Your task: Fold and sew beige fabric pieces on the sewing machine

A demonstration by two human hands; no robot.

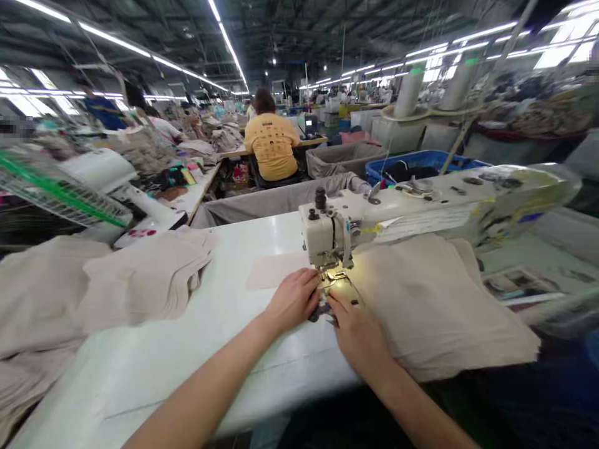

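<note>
My left hand (293,299) is at the needle area of a white sewing machine (322,240), fingers bent and pressed together. What they grip, if anything, is hidden. A flat beige fabric piece (264,272) lies just behind that hand, partly covered by it. Close in front of the lit needle plate (340,285) is my right hand (358,333), its fingertips drawn together at the plate's edge; I cannot make out anything between them. Right of this hand, a stack of beige fabric panels (430,305) lies under the machine arm and overhangs the table's front edge.
More beige fabric stacks (150,274) cover the left of the white table (187,368). A white lamp-like device (112,181) and a green-edged wire rack (60,187) stand beyond. Behind the machine are a blue bin (374,168), thread cones (409,93) and a seated person (271,146).
</note>
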